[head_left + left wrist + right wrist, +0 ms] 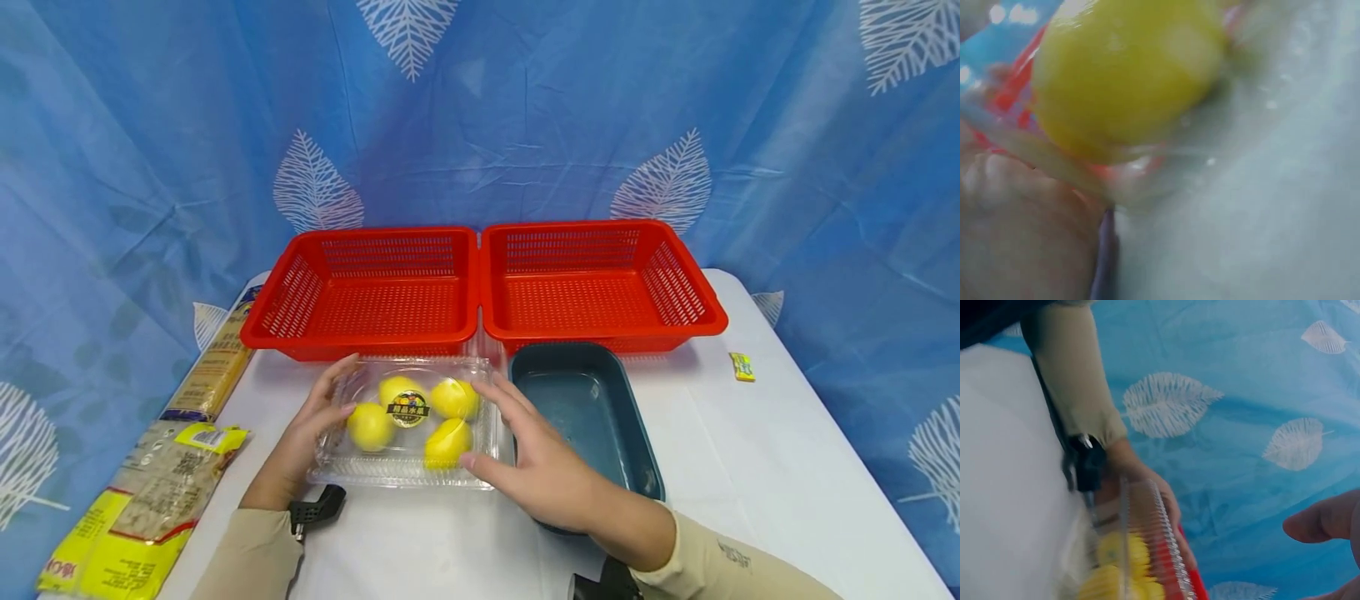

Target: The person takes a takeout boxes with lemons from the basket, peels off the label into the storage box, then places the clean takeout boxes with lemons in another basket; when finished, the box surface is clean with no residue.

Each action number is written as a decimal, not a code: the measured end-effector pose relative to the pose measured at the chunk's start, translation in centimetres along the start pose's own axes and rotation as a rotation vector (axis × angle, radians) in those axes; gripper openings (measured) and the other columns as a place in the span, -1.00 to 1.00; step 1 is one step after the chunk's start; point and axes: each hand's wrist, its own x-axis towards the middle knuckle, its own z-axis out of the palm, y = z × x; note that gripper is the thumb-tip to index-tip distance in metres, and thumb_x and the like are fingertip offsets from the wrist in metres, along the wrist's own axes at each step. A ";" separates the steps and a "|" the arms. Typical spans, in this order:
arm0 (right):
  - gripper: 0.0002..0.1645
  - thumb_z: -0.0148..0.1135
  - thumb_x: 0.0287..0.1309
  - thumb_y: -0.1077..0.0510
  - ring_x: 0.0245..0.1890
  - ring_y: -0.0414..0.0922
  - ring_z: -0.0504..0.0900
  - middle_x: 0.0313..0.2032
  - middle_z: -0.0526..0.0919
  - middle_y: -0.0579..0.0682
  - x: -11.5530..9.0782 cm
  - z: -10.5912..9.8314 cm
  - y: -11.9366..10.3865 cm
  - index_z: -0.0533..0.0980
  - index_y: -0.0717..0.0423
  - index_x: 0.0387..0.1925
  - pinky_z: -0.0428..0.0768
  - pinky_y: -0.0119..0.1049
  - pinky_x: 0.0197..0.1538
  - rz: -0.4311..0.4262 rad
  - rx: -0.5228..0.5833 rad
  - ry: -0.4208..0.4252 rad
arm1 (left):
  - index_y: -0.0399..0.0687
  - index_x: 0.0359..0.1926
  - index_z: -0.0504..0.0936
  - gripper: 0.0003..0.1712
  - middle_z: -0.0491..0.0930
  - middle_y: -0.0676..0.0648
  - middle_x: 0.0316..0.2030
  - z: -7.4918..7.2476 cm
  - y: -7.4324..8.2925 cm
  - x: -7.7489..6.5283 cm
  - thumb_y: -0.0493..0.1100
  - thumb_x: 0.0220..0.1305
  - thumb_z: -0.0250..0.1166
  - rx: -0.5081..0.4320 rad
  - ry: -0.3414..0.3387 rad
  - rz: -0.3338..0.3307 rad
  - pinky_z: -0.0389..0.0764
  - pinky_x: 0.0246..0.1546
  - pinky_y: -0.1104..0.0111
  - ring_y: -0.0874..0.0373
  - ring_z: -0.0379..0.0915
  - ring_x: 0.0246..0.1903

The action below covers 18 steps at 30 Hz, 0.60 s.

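Observation:
A clear plastic clamshell box (408, 479) holds several yellow lemons (371, 427) and bears a round black-and-gold label (408, 408). My left hand (300, 437) grips its left end, thumb on the lid. In the right wrist view the box (1169, 544) is tilted in that grip. My right hand (547, 475) is by the right end, fingers and thumb spread; from the right wrist, its thumb (1319, 519) appears apart from the box. One lemon (1129, 75) fills much of the blurred left wrist view.
Two red baskets (390, 340) (600, 329) stand side by side at the back. A dark teal tub (637, 433) is right of the box, partly behind my right arm. Yellow-labelled food bags (150, 492) (213, 367) line the left edge; a small yellow packet (742, 367) lies right.

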 end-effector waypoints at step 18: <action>-0.59 0.48 0.31 0.14 0.08 -0.13 0.66 0.09 0.73 -0.06 6.3 -1.3 -2.6 0.68 0.12 0.16 0.65 -0.22 0.12 -0.395 -0.482 -0.007 | 0.32 0.61 0.25 -0.20 0.01 0.22 0.61 1.0 0.3 0.1 -0.28 0.41 0.06 -0.016 0.111 -0.045 -0.46 0.38 -0.45 0.12 -0.43 0.62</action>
